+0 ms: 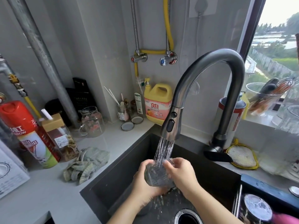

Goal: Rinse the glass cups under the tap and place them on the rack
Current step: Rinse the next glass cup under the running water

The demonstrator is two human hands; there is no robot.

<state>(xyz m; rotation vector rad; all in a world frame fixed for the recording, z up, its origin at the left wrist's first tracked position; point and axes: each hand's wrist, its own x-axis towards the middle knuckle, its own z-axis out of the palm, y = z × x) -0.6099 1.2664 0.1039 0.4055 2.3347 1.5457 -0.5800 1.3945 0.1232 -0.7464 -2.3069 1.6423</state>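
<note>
I am holding the glass cup (159, 174) over the dark sink (123, 172), under the spray of the tap (170, 125), with my left hand (145, 183) grasping its base and my right hand (179, 173) gripping its side.

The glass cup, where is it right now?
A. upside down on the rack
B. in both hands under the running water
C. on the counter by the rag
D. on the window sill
B: both the left hand and the right hand hold the glass cup over the sink, with the tap spraying water onto it.
</note>
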